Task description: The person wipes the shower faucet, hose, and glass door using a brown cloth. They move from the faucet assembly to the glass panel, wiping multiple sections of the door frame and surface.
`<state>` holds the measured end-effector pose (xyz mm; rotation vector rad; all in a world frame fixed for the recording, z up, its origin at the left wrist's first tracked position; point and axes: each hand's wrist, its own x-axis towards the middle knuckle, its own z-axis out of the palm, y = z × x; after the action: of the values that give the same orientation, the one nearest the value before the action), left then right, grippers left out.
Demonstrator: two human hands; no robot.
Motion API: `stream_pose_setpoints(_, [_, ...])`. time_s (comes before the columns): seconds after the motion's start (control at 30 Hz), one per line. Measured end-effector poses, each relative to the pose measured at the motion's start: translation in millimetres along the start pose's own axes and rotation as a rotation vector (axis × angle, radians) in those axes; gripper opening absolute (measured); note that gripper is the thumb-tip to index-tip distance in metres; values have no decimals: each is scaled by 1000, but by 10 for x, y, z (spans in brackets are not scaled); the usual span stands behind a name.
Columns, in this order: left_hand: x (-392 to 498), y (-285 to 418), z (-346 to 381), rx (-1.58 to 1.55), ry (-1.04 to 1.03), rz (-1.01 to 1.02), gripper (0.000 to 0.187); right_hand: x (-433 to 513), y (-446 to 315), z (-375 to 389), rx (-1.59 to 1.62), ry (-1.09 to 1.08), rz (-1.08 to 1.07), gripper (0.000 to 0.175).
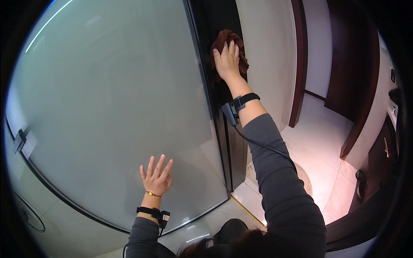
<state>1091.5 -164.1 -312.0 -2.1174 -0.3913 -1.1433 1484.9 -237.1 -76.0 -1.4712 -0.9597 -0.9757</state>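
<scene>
With its palm and fingers, my right hand (228, 63) presses a crumpled brown cloth (222, 40) flat against a glossy black upright frame (222, 14). Folds of the cloth stick out past the fingertips and along the outer side of the hand. Lower down and to the left, my left hand (157, 177) holds nothing and has its fingers spread. It is in front of a large frosted glass panel (113, 96) edged in black; whether the palm touches the glass I cannot tell. Each forearm wears a black strap with a small cabled device.
A metal clip (20, 142) sits at the panel's left edge, above a dark looped hose or cable (40, 227). On the right are a dark red door frame (298, 64), a brown door (347, 58), a dark cabinet (376, 164) and a round patterned floor piece (305, 180).
</scene>
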Motion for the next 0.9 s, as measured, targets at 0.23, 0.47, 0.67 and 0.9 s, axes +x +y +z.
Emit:
stream_pose_setpoints(0.23, [62,75,-103,-189,-21,-61,55,-1206,387,142,-94,-7,27,66])
stream_pose_setpoints(0.47, [531,524,-66,-529,-12,14,59,-2414,578,24,-177,-144,124,64])
stream_pose_setpoints(0.67, [856,867,164,-764,36,-1,61,-2583,608,25,-241,-155,175,61])
stream_pose_setpoints(0.9, [928,1027,306,-911,51,18,62,-2502,556,-129,-358,-291,221,64])
